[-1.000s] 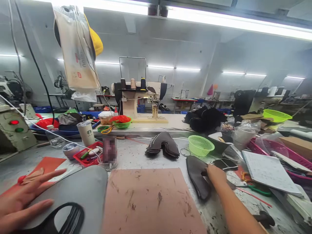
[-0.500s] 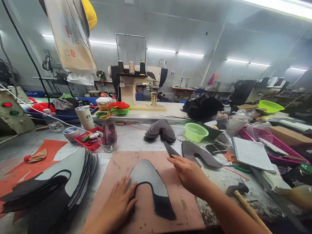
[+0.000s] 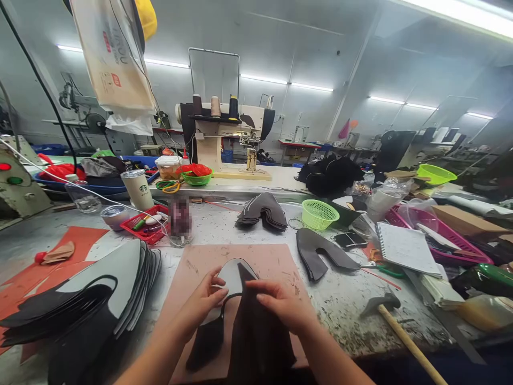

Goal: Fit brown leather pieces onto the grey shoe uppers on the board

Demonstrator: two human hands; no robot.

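On a pinkish board (image 3: 188, 267) lies a U-shaped shoe upper piece (image 3: 230, 275), light grey at its curved top with black legs. My right hand (image 3: 286, 307) grips a dark shoe upper piece (image 3: 256, 331) between thumb and fingers, tilted over the right part of the grey one and hiding it. At the left edge of the grey piece is my left hand (image 3: 206, 297), thumb and fingers bent and apart; whether it touches the piece I cannot tell. A thick stack of similar grey-and-black pieces (image 3: 132, 283) rests to the left.
Beyond the board sit a stack of dark uppers (image 3: 264, 211), a loose dark upper (image 3: 324, 248) and a green basket (image 3: 319, 214). A hammer (image 3: 404, 331) lies at right, near a notebook (image 3: 406, 248). A sewing machine (image 3: 210, 144) stands behind; a red tray (image 3: 146, 224) is at left.
My right hand has brought the dark piece from the far right down over the grey one. My left hand has lifted from lying flat and moved up to the grey piece's upper left edge.
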